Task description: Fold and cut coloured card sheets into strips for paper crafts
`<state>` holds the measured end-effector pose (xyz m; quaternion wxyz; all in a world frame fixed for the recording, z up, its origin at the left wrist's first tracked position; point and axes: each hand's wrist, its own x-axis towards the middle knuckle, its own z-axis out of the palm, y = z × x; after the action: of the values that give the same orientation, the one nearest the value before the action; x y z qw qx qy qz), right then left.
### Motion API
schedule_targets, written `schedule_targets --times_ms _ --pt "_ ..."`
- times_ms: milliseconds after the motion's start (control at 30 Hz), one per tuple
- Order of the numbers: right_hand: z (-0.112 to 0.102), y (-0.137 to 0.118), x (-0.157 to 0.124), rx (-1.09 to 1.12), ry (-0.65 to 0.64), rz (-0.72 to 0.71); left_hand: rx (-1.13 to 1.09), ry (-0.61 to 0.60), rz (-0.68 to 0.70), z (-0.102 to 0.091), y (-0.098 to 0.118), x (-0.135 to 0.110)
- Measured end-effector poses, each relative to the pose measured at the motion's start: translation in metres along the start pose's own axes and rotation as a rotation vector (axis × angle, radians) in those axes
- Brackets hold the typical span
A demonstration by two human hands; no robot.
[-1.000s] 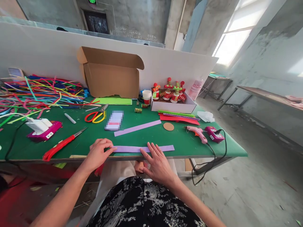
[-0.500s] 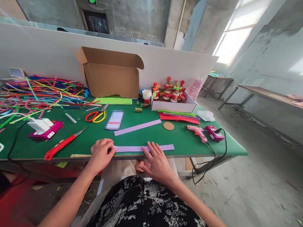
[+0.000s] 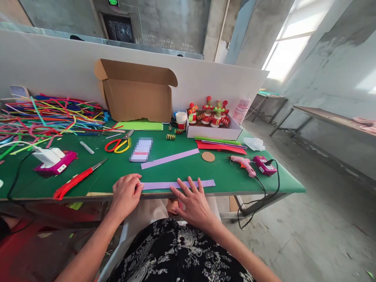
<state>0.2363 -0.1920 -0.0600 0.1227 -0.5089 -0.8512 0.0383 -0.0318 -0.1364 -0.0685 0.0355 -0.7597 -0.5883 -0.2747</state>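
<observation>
Right hand with nearer lilac strip under spread fingers

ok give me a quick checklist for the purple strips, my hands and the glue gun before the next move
1. Near purple strip on the table: ok.
2. Left hand at that strip's left end: ok; whether it pinches or presses: cannot tell.
3. Right hand with fingers spread over the strip: ok.
4. Far purple strip parallel to the near one: not ok, it slants.
5. Glue gun apart from both hands: ok.
6. Glue gun hot: cannot tell.
</observation>
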Motion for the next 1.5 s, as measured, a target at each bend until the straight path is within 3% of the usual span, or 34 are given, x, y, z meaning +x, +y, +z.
schedule_targets --times_ms 567,700,800,967,1133,1500 --pt "-0.008 -0.004 0.005 0.044 -0.014 -0.042 0.051 0.050 0.033 0.003 0.001 0.001" --pt "-0.011 -0.003 0.005 0.073 -0.042 -0.040 0.090 0.140 0.041 -0.004 0.016 -0.004" --pt "-0.011 -0.003 0.005 0.077 -0.035 -0.036 0.108 0.224 0.194 -0.009 0.036 -0.017" --pt "-0.010 -0.004 0.004 0.064 -0.016 -0.040 0.072 0.139 0.459 0.004 0.062 -0.037" --pt "-0.009 -0.005 0.004 0.046 0.001 -0.044 0.093 0.102 0.425 0.017 0.063 -0.041" --pt "-0.008 -0.006 0.003 0.036 0.020 -0.039 0.101 0.068 0.412 0.008 0.056 -0.039"
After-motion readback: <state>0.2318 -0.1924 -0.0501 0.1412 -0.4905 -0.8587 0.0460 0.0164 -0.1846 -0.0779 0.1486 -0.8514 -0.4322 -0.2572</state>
